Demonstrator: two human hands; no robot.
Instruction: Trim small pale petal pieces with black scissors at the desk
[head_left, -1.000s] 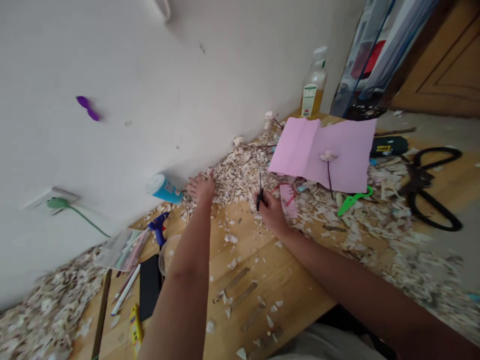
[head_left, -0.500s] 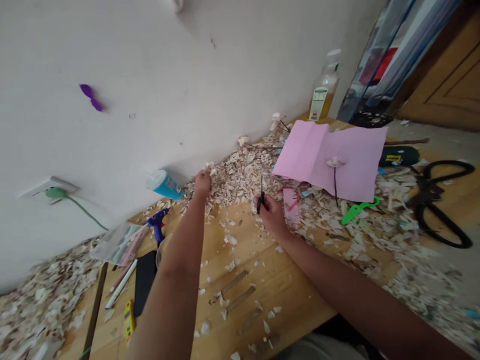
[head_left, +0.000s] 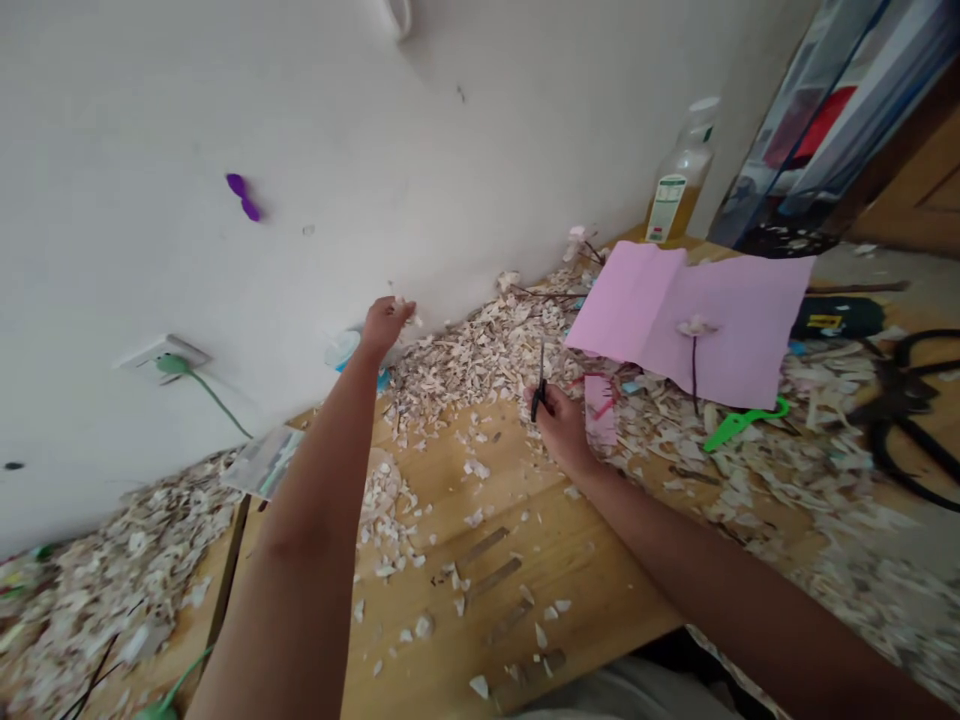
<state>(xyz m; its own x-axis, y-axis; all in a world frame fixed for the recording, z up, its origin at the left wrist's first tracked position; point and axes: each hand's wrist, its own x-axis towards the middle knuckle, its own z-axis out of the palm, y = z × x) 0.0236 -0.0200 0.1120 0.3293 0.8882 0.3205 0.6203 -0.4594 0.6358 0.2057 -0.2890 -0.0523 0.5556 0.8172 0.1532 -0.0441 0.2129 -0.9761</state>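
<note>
No writing can be read. The pale label point(head_left: 666, 208) on the far right bottle point(head_left: 688, 172) and the yellow label point(head_left: 825, 321) on the right's dark roll point(head_left: 862, 314) show only illegible marks.

A craft workspace, shown by scraps point(head_left: 480, 352), pink paper point(head_left: 624, 300) and scissors point(head_left: 539, 400)

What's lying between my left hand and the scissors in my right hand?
A loose heap of pale scraps on the table lies between your left hand and the scissors, in the head view.
</note>
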